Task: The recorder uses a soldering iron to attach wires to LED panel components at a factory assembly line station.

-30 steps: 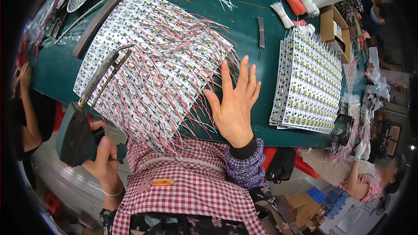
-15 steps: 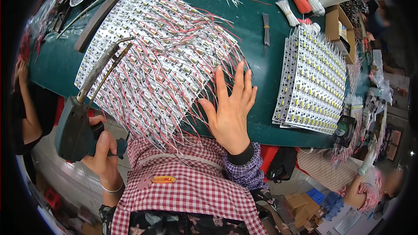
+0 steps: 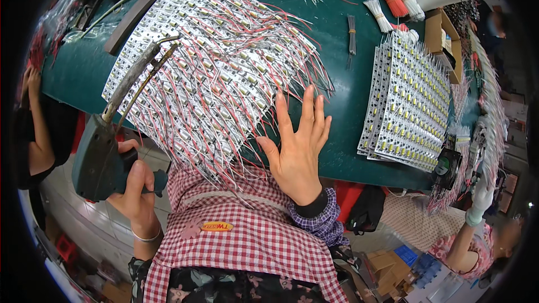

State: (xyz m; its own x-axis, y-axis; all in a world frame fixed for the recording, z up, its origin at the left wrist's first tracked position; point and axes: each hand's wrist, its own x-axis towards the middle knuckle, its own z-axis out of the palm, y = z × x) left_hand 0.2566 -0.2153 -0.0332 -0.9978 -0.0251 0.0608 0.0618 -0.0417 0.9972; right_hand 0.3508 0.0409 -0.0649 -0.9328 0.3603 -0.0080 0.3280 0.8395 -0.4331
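My left hand point(image 3: 136, 191) is wrapped around the grip of a dark green soldering gun point(image 3: 95, 160). Its long barrel reaches over a large white sheet of small circuit boards point(image 3: 168, 11), the bent tip above the sheet's left part. Many red and white wires point(image 3: 216, 106) trail from the boards toward me and over the sheet's near and right edges. My right hand point(image 3: 302, 160) is spread flat and palm down beside the sheet's right edge, its fingertips near the wire ends. Nothing shows in that hand.
A dark bar point(image 3: 140, 14) lies along the sheet's left edge. On the right, several board sheets point(image 3: 410, 112) stand stacked near a cardboard box point(image 3: 443, 45). Bundles of red wire point(image 3: 392, 1) and white wire point(image 3: 377, 15) lie beyond. Co-workers' arms point(image 3: 39, 123) show at both sides.
The view has shifted slightly, so the sheets sit a little farther right and higher. At far right, a co-worker's gloved hand now has a long wire bundle stretched above it. My grip is unchanged.
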